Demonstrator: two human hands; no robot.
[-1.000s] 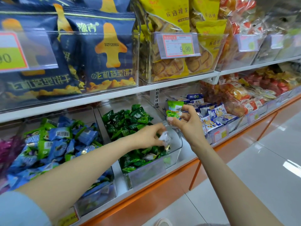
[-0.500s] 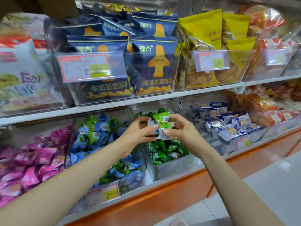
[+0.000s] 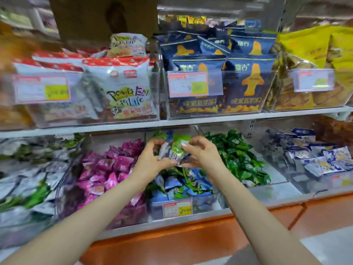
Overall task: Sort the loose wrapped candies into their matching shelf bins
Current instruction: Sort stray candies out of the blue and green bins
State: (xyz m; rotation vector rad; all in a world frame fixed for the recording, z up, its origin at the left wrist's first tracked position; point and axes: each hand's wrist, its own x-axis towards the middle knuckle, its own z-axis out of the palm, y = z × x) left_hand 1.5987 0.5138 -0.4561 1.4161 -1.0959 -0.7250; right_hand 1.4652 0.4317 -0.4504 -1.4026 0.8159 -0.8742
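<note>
Both hands meet above the clear bin of blue and green candies (image 3: 181, 186) on the lower shelf. My left hand (image 3: 150, 159) and my right hand (image 3: 202, 153) together pinch a small bunch of wrapped candies (image 3: 176, 150), light green and white with some blue. To the right stands a bin of dark green candies (image 3: 240, 159). A bin of pink candies (image 3: 114, 169) lies to the left. The image is motion-blurred.
A bin of white and blue packets (image 3: 315, 157) sits at the far right, silver-green packets (image 3: 24, 169) at the far left. The upper shelf (image 3: 172, 122) holds bins of navy biscuit bags (image 3: 225, 77), white snack bags (image 3: 118, 88) and yellow bags (image 3: 315, 60). An orange base (image 3: 181, 236) runs below.
The view has swung left, bringing the pink bin and the white snack bags into sight. My hands moved from the dark green bin to above the blue and green bin, still holding candies.
</note>
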